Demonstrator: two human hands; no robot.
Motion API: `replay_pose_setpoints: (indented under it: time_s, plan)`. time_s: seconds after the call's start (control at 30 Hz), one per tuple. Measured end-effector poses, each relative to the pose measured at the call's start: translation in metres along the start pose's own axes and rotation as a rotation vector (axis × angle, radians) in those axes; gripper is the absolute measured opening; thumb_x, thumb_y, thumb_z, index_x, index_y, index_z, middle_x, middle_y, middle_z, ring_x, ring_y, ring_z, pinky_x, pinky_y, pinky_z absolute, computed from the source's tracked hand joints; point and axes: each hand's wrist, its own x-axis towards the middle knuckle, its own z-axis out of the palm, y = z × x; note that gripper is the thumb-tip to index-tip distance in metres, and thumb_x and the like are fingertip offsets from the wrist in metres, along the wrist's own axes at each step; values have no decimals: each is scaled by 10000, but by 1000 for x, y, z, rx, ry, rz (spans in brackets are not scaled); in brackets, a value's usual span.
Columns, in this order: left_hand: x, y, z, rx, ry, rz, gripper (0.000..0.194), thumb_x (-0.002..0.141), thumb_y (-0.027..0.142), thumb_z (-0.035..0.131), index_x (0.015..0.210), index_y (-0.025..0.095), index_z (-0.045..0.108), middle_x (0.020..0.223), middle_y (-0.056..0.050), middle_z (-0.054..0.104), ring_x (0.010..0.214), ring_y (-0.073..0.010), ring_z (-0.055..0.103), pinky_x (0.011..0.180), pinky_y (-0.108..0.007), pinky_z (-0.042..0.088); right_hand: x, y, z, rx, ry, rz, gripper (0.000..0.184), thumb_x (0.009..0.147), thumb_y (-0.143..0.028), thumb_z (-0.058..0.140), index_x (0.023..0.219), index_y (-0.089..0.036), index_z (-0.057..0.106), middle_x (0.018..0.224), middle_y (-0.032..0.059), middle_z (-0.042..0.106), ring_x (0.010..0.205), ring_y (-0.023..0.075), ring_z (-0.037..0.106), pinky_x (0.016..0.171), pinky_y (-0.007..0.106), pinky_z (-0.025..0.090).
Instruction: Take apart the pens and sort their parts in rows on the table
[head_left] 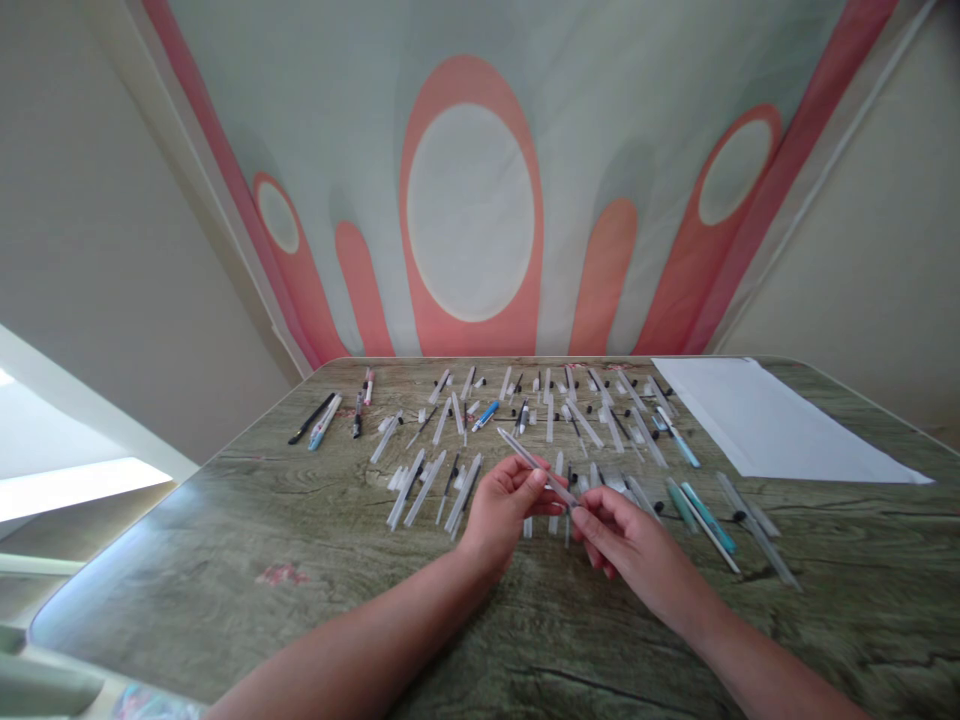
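Note:
A slim translucent pen barrel (521,450) slants between my two hands above the middle of the table. My left hand (510,500) pinches it along its length, and its pointed end sticks out toward the far left. At the lower right end, the fingers of my right hand (611,530) close on the same barrel. Whether a refill sits inside it I cannot tell. Around and beneath my hands lie several loose clear barrels (424,490), dark thin refills (448,488) and small black pieces. To the right of my right hand rests a teal pen barrel (709,517).
The wood-patterned table (345,600) carries rows of pen parts. A blue pen (485,416) lies among them. Complete-looking pens, including a black one (311,418), are at the left. A white paper sheet (780,420) covers the far right, and a patterned curtain (472,80) hangs behind.

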Motion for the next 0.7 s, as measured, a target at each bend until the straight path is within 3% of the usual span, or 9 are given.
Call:
replay_pose_setpoints:
  time_s: [0.17,0.3,0.47,0.7]
  plan:
    - [-1,1,1,5,7,-2,288,775,348,628,933,134,518,874,-86,678,711,-170,660,663,-278,511,0,2,1,40,-35,23,421,867,-578,351,835,-208,547,687,-2,582,514,113,488,437,218,375]
    - [-1,1,1,-4,12,-3,313,760,364,641,933,136,516,869,-84,678,698,-168,659,664,-283,510,-1,-1,1,18,-28,0,378,841,-569,432,801,-211,546,653,-20,554,516,109,482,450,216,374]
    - [-1,2,1,2,14,-11,328,751,382,647,933,140,522,881,-86,680,692,-162,660,654,-264,502,0,1,1,55,-45,21,417,869,-576,345,836,-219,559,675,3,584,511,125,490,434,231,367]
    - [-1,0,1,12,7,-1,311,767,371,632,939,136,523,872,-91,680,701,-165,654,671,-289,508,0,-1,-2,-62,27,-15,310,839,-509,478,804,-212,558,633,-37,545,518,109,469,478,218,368]
